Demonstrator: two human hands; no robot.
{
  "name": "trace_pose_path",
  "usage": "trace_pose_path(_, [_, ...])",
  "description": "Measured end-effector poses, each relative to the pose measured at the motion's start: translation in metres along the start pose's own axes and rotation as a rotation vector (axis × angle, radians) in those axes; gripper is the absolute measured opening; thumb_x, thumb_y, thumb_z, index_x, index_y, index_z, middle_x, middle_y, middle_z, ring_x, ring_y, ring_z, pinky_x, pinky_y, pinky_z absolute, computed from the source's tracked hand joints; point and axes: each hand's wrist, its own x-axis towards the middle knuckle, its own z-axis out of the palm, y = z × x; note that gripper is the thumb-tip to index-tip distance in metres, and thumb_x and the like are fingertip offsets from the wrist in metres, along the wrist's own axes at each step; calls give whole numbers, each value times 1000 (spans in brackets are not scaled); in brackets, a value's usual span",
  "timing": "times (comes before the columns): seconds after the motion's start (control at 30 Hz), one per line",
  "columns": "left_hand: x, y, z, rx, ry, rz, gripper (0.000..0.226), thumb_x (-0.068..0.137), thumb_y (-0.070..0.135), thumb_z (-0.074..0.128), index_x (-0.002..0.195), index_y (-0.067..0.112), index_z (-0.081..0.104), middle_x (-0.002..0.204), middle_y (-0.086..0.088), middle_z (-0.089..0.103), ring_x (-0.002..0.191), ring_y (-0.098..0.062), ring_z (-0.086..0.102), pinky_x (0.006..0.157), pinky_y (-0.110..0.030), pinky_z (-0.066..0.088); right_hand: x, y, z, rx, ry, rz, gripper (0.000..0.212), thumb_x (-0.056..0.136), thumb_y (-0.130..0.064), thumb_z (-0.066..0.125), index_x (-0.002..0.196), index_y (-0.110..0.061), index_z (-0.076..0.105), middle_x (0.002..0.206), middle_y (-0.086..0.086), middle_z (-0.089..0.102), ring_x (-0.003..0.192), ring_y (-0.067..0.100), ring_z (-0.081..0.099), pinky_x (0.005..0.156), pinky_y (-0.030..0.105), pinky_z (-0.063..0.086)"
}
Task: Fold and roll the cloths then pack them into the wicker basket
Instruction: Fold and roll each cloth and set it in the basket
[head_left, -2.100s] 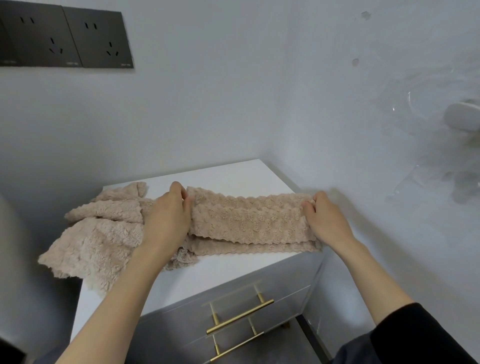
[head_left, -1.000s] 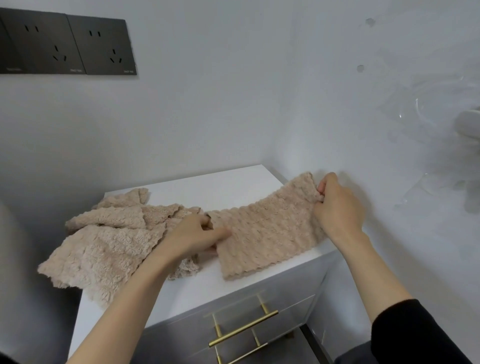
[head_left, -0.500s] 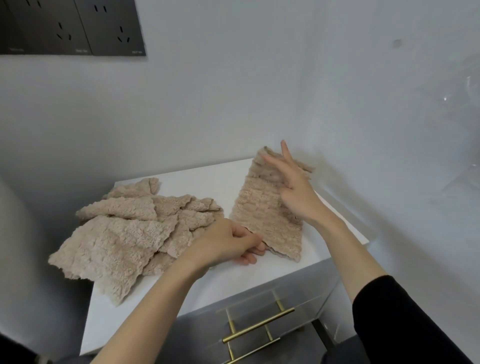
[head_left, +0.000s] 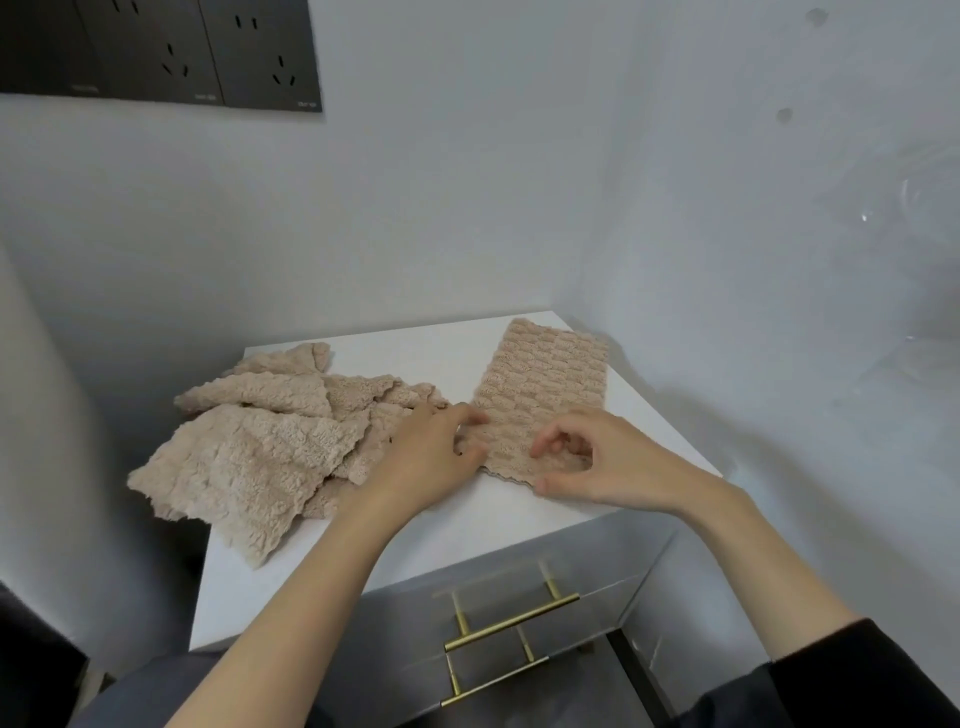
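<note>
Both pinch folded cloth (head_left: 545, 374) near edge: left grip (head_left: 431, 452), right grip (head_left: 613, 462); socket lettering (head_left: 306, 104) illegible.

White counter (head_left: 415, 345) in a wall corner. Grey drawers (head_left: 587, 587) below, two gold bar handles (head_left: 511, 622). Dark socket panels (head_left: 208, 52) on the wall, top left.

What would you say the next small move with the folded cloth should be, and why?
Probably start rolling its near edge away: the folded cloth lies flat as a strip, with left hand and right hand both at its near end.
</note>
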Motion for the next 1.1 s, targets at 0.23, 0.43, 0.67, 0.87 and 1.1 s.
trace_pose_path(0.23, [-3, 7, 6, -128, -36, 70, 25, 90, 30, 61, 115, 27, 66, 93, -1, 65, 81, -13, 58, 70, -18, 41, -17, 6, 8, -241, 63, -20, 38, 76, -6, 53, 108, -26, 60, 105, -16, 51, 102, 4, 46, 83, 25, 44])
trace_pose_path(0.43, [-9, 8, 9, -37, -81, 220, 32, 83, 27, 70, 113, 37, 63, 103, 15, 60, 77, 1, 56, 70, -18, 44, -26, 21, 2, -328, 187, -59, 38, 78, 2, 50, 106, -22, 59, 97, -12, 55, 85, 14, 50, 67, 26, 36])
trace_pose_path(0.67, [-10, 13, 21, 221, 207, 342, 21, 93, 34, 53, 112, 35, 61, 95, 11, 52, 86, -12, 54, 60, -29, 43, -33, 29, -8, 81, 265, 73, 35, 82, 1, 53, 101, -27, 60, 99, -12, 63, 83, 28, 59, 79, 33, 47])
trace_pose_path(0.87, [1, 12, 27, 3, 243, 238, 28, 89, 43, 60, 75, 19, 63, 98, 11, 47, 93, -7, 43, 65, -26, 35, -36, 22, 3, -108, 164, 80, 46, 78, -30, 66, 119, -38, 46, 110, -17, 53, 101, 7, 51, 81, 26, 43])
trace_pose_path(1.1, [5, 6, 25, -105, 227, 169, 47, 88, 46, 58, 59, 9, 54, 59, -2, 58, 53, -3, 45, 51, -21, 27, -36, 21, -1, -130, 275, 35, 18, 92, -17, 53, 109, -19, 61, 91, -7, 64, 82, 18, 58, 71, 35, 43])
